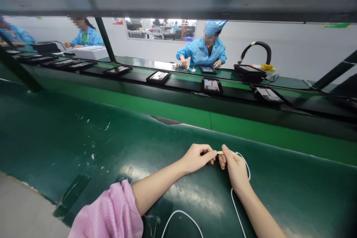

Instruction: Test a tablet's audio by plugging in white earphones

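Above the green bench point(111, 148), my left hand point(199, 158) is closed in a pinch on one end of a small pale yellow strip point(220, 153). My right hand point(232, 163) is closed on the strip's other end, thumb on top. Out of the right hand comes a thin white cable point(249, 171), which curves around the wrist and runs down to the bottom edge. A loop of white cable point(180, 211) also lies at the bottom middle. Whether the strip is fixed to the cable is hidden by my fingers.
Beyond the bench, a dark conveyor point(184, 84) carries several black trays with flat devices, one tray point(212, 85) straight ahead. A co-worker in blue point(203, 52) handles small parts opposite; two more people sit far left. A grey shelf beam point(178, 2) spans overhead.
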Tool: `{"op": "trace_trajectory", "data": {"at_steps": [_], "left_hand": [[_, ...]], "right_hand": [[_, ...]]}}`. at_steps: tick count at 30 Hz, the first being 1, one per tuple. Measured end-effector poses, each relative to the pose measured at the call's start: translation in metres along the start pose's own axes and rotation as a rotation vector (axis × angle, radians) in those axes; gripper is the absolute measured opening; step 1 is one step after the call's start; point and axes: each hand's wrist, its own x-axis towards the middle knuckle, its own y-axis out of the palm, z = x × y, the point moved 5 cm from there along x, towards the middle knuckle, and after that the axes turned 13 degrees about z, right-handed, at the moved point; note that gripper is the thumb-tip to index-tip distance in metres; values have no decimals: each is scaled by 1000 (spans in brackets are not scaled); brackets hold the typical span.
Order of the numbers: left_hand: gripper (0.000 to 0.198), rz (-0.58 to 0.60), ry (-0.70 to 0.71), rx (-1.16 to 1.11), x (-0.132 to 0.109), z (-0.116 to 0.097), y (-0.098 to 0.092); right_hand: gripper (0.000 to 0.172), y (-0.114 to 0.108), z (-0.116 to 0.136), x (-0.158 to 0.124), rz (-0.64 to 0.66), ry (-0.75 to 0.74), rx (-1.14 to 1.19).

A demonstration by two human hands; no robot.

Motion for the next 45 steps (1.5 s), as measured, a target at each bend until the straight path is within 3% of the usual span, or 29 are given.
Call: {"op": "trace_trajectory", "data": {"at_steps": [45], "left_hand": [[33,-6,-2,40,-1,-4,0]], "right_hand": [[72,2,6,0,-7,10,10]]}}
